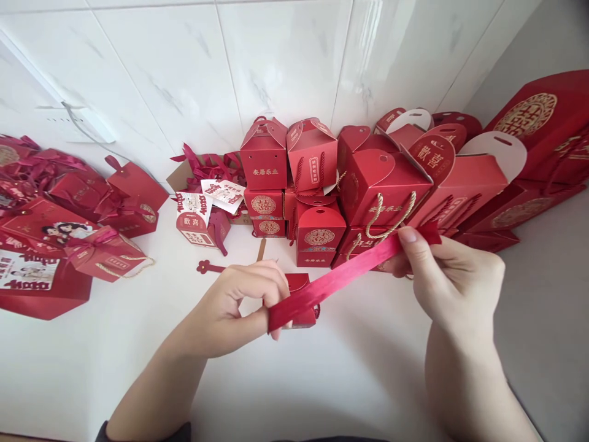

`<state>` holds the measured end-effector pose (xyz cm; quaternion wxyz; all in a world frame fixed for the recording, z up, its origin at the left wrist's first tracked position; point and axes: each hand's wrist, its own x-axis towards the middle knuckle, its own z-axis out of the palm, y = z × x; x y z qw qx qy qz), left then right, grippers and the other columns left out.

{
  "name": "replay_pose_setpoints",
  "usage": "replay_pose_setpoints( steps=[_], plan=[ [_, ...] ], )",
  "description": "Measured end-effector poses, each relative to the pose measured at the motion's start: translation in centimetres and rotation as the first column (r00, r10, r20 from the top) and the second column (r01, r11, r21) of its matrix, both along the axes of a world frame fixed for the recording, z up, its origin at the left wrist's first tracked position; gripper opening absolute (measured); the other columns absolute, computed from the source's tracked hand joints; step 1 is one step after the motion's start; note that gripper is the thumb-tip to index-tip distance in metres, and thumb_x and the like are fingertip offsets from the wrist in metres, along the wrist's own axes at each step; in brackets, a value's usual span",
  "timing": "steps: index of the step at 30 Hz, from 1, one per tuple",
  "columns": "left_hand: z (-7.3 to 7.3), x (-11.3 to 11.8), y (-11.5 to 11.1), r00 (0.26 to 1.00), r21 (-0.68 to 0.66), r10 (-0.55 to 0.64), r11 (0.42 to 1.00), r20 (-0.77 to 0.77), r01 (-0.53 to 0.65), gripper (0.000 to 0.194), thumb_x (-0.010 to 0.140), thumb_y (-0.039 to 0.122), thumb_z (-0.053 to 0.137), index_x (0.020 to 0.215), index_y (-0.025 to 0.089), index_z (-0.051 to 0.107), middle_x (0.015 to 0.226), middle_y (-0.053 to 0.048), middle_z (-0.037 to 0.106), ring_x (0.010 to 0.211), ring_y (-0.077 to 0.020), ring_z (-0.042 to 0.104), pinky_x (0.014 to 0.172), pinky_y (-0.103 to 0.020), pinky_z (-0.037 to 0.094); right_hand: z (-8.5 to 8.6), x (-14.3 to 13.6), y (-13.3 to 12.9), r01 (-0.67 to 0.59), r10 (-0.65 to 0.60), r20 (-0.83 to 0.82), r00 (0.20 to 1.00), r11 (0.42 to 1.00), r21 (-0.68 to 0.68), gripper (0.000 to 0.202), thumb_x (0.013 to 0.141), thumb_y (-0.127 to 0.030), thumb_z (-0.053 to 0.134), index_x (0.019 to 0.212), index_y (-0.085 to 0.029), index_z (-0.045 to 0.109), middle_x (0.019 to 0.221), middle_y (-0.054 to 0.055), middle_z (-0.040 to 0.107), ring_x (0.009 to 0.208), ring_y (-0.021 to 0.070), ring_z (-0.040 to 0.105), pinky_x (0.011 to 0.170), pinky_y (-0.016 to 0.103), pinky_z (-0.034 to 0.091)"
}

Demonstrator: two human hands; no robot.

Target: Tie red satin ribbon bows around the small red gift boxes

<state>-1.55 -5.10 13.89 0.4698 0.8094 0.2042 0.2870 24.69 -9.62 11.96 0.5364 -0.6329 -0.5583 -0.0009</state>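
Note:
A red ribbon [340,276] is stretched between my two hands, slanting up to the right above the white table. My left hand [251,301] pinches its lower end between thumb and fingers. Higher up, my right hand [453,276] grips the other end, with the thumb pressed on top. Behind the ribbon and partly covered by my left fingers, a small red gift box [301,316] sits on the table. Left of it lies a red flower-ended strip [209,267], its far end hidden by my left hand.
Stacked red gift boxes [319,236] stand against the tiled wall, with larger rope-handled boxes [386,184] to the right. An open carton of ribbons [216,169] is behind a small box with cards [197,227]. Ribbon-tied boxes [110,252] pile up at left.

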Motion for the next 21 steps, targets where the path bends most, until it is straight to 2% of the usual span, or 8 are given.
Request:
replay_pose_setpoints(
  steps=[3, 5, 8, 11, 14, 17, 19, 21],
  plan=[
    [0.3, -0.5, 0.2, 1.000, 0.053, 0.015, 0.998, 0.004, -0.015, 0.025, 0.076, 0.001, 0.051, 0.058, 0.017, 0.057, 0.069, -0.003, 0.062, 0.073, -0.0157, 0.056, 0.067, -0.029, 0.046, 0.5, 0.9, -0.3, 0.046, -0.041, 0.067, 0.997, 0.996, -0.082, 0.046, 0.092, -0.045, 0.056, 0.051, -0.023, 0.062, 0.045, -0.002, 0.060, 0.042, 0.0140, 0.052, 0.048, 0.030, 0.037],
    [0.4, -0.8, 0.4, 0.999, 0.079, 0.041, 0.996, -0.011, -0.040, 0.022, 0.075, 0.003, 0.050, 0.059, 0.017, 0.056, 0.076, -0.004, 0.061, 0.073, -0.0153, 0.055, 0.065, -0.028, 0.044, 0.7, 1.4, -0.6, 0.066, -0.054, 0.100, 0.994, 0.990, -0.124, 0.046, 0.092, -0.047, 0.054, 0.054, -0.024, 0.063, 0.049, -0.001, 0.062, 0.047, 0.0167, 0.056, 0.052, 0.031, 0.039],
    [0.2, -1.1, 0.6, 0.999, 0.054, 0.045, 0.998, -0.003, -0.044, 0.018, 0.073, 0.007, 0.049, 0.058, 0.016, 0.051, 0.079, -0.005, 0.059, 0.071, -0.0151, 0.053, 0.063, -0.029, 0.043, 0.9, 2.2, -0.9, 0.169, -0.147, 0.155, 0.977, 0.975, -0.142, 0.046, 0.093, -0.051, 0.050, 0.057, -0.025, 0.064, 0.054, 0.000, 0.066, 0.054, 0.0214, 0.061, 0.057, 0.034, 0.041],
    [-0.5, -1.2, 0.7, 0.992, -0.155, 0.070, 0.986, 0.107, -0.053, 0.022, 0.074, 0.011, 0.047, 0.054, 0.016, 0.043, 0.064, -0.003, 0.053, 0.055, -0.0115, 0.048, 0.050, -0.025, 0.037, 1.0, 2.9, -1.0, 0.232, -0.196, 0.191, 0.962, 0.954, -0.189, 0.049, 0.092, -0.055, 0.049, 0.055, -0.025, 0.063, 0.053, 0.001, 0.066, 0.053, 0.0230, 0.061, 0.056, 0.036, 0.040],
    [-1.0, -1.2, 0.8, 0.972, -0.381, 0.161, 0.921, 0.170, -0.086, 0.029, 0.080, 0.022, 0.047, 0.053, 0.017, 0.042, 0.047, 0.001, 0.043, 0.040, -0.0075, 0.032, 0.038, -0.023, 0.022, 1.0, 3.3, -1.1, 0.125, -0.098, 0.121, 0.988, 0.962, -0.244, 0.049, 0.088, -0.056, 0.055, 0.051, -0.026, 0.063, 0.050, 0.001, 0.065, 0.051, 0.0215, 0.062, 0.053, 0.034, 0.043],
    [-0.8, -1.1, 0.8, 0.988, -0.392, 0.155, 0.909, 0.002, -0.142, 0.033, 0.084, 0.035, 0.056, 0.059, 0.014, 0.059, 0.046, 0.001, 0.043, 0.041, -0.0072, 0.032, 0.040, -0.023, 0.023, 0.9, 3.4, -1.0, 0.105, -0.071, 0.133, 0.989, 0.958, -0.266, 0.047, 0.087, -0.055, 0.058, 0.051, -0.025, 0.064, 0.053, 0.002, 0.067, 0.051, 0.0203, 0.063, 0.051, 0.031, 0.043],
    [-0.5, -1.0, 0.8, 0.988, -0.381, 0.079, 0.916, -0.132, -0.124, 0.031, 0.083, 0.038, 0.063, 0.064, 0.013, 0.066, 0.048, 0.001, 0.048, 0.043, -0.0069, 0.036, 0.042, -0.022, 0.025, 0.6, 3.3, -0.8, 0.127, -0.054, 0.232, 0.971, 0.941, -0.312, 0.048, 0.087, -0.056, 0.057, 0.051, -0.023, 0.063, 0.052, 0.002, 0.067, 0.046, 0.0191, 0.060, 0.048, 0.030, 0.040],
    [-0.2, -1.0, 0.7, 0.977, -0.417, -0.010, 0.905, -0.214, -0.082, 0.028, 0.081, 0.038, 0.068, 0.068, 0.013, 0.066, 0.049, 0.001, 0.050, 0.043, -0.0067, 0.037, 0.042, -0.022, 0.027, 0.1, 3.1, -0.5, 0.083, 0.017, 0.277, 0.961, 0.935, -0.345, 0.049, 0.086, -0.056, 0.057, 0.052, -0.022, 0.060, 0.050, 0.001, 0.065, 0.041, 0.0171, 0.056, 0.045, 0.029, 0.036]
  ],
)
